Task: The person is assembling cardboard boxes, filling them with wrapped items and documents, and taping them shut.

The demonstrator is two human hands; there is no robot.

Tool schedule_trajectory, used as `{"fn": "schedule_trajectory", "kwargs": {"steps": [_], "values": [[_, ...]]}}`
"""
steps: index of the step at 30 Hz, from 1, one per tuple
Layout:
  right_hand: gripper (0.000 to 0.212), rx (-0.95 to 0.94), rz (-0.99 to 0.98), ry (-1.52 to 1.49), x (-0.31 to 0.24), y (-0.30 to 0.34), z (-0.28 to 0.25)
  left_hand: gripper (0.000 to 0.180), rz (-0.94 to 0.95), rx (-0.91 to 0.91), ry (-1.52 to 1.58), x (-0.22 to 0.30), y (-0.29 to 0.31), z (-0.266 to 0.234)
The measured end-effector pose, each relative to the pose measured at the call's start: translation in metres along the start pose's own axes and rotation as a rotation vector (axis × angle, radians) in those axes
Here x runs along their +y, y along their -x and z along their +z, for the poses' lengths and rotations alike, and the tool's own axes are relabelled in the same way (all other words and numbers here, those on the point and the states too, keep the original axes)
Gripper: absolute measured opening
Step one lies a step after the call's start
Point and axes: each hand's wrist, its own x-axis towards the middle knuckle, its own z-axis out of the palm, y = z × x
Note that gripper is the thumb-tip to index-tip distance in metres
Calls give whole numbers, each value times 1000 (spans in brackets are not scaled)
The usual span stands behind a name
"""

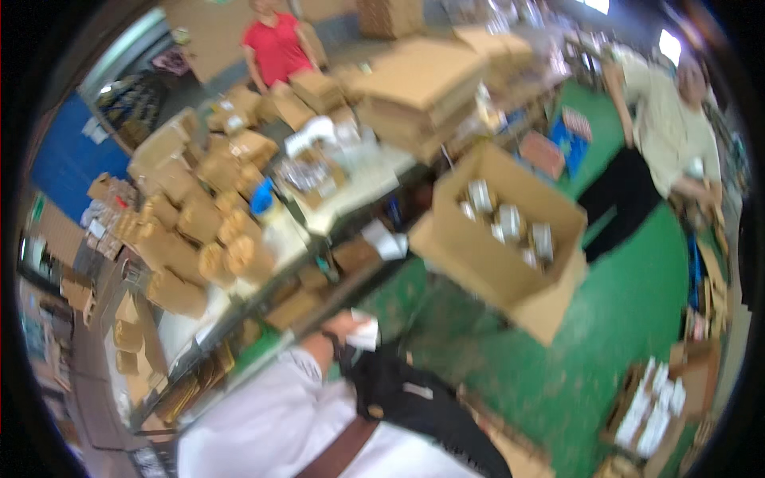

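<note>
My left hand [343, 323], below a white sleeve and a dark wristband, is closed on a small white piece of paper [364, 332]. Motion blurs the fingers. It is close in front of me, beside a black bag [406, 398] on my body. My right hand does not show. Ahead to the right is a large open carton [470, 267], its flaps folded outward. Several shiny, clear-wrapped packs [508, 222] with pale labels lie inside it. My left hand is apart from the carton.
A long workbench [351, 209] carries many brown paper-wrapped bundles [171, 247] and stacked flat cardboard [422, 76]. One person in red [276, 48] stands behind it; another in a pale top [669, 111] stands right. A box of white packs [649, 406] sits on the green floor.
</note>
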Motion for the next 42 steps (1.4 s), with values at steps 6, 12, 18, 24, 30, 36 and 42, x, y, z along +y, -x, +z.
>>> {"fn": "schedule_trajectory", "kwargs": {"steps": [6, 12, 18, 24, 30, 36, 42], "values": [[19, -56, -221, -20, -112, -120, 70, 74, -154, 160, 237, -28, -7, 20], [18, 16, -236, 3, -141, -122, 66, 89, -266, 307, 263, -56, 2, 20], [16, 246, -142, -8, -111, -102, 34, 106, 21, 212, -41, 51, 35, 12], [15, 263, 246, 108, 58, 55, -13, 32, 54, 168, 1104, 27, 34, -26], [11, 72, 382, -177, 180, -5, -74, 42, 69, 64, 966, 38, 30, 16], [12, 140, 695, -34, 94, 99, -41, 27, -420, 54, 963, -88, 36, 22], [20, 203, 701, 43, 71, 75, 8, 37, -218, 280, 1053, -26, -12, -6]]}}
